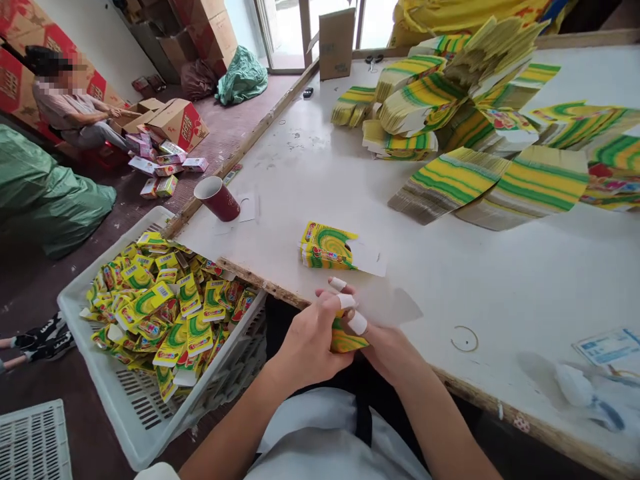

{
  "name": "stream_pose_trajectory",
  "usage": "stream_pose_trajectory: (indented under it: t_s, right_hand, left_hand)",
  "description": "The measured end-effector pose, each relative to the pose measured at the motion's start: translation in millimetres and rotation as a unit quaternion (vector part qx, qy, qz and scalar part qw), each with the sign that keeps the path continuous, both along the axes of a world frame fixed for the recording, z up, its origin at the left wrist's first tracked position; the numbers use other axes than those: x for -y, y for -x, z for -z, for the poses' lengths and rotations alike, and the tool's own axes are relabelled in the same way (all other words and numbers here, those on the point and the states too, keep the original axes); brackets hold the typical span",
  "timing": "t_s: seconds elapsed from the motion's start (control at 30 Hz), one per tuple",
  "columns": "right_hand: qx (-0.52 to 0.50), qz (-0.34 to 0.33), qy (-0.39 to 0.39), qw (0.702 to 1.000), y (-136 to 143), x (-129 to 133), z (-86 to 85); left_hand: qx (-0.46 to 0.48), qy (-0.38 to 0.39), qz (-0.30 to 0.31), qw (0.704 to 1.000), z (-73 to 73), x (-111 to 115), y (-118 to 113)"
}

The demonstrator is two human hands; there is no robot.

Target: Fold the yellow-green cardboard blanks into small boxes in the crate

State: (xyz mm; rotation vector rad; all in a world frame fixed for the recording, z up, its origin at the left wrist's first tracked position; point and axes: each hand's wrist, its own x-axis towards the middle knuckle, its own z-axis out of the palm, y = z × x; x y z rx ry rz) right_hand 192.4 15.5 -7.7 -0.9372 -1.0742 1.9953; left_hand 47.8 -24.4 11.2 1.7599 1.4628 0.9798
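Close to my body, at the table's front edge, both hands meet around a yellow-and-green printed carton (349,341). My left hand (314,333) is closed on its left side. From the right, my right hand (387,350) grips the same carton, its fingers bent over the top. White tape wraps several fingertips. My hands cover much of the carton, so whether it is flat or folded up is hard to see. Just beyond them on the white table (280,193) lies a small stack of flat yellow-green cartons (327,247), with white flaps pointing right.
Left of me a white plastic crate (113,393) holds many folded cartons. A maroon paper cup (218,199) stands near the table's left edge. Bundled flat cartons (450,180) cover the far right. A rubber band (465,339) lies nearer. A seated person (75,107) handles boxes at far left.
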Motion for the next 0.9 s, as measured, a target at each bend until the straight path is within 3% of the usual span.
stream_pose_trajectory:
  t_s: [0.1, 0.2, 0.3, 0.37, 0.53, 0.73, 0.9]
  right_hand:
    - [0.028, 0.028, -0.041, 0.998, -1.5, 2.4, 3.7]
    - [0.082, 0.035, -0.166, 0.982, -6.5, 8.0, 8.1]
    - [0.151, 0.012, -0.335, 0.93, -9.3, 11.8, 11.2]
    - [0.176, 0.02, -0.406, 0.897, -9.3, 11.1, 13.1]
    - [0.177, 0.084, -0.439, 0.877, -11.3, 3.7, 16.5]
    - [0.236, 0.009, -0.479, 0.846, -18.0, 0.1, 16.3]
    - [0.215, -0.041, -0.479, 0.85, -26.3, -11.5, 6.3]
  left_hand:
    - [-0.073, 0.008, 0.025, 0.997, 3.0, -2.1, 2.7]
    - [-0.104, 0.058, 0.041, 0.992, 5.3, -5.0, 5.8]
    - [-0.095, 0.059, 0.041, 0.993, 9.1, -7.5, 5.3]
    - [-0.098, 0.02, 0.015, 0.995, 11.6, -7.7, 3.9]
    - [-0.153, -0.031, -0.074, 0.985, 9.0, -3.5, 9.3]
    - [-0.133, -0.007, -0.073, 0.988, -2.6, -1.1, 23.7]
    - [-0.134, 0.019, -0.062, 0.989, -9.2, -5.1, 26.4]
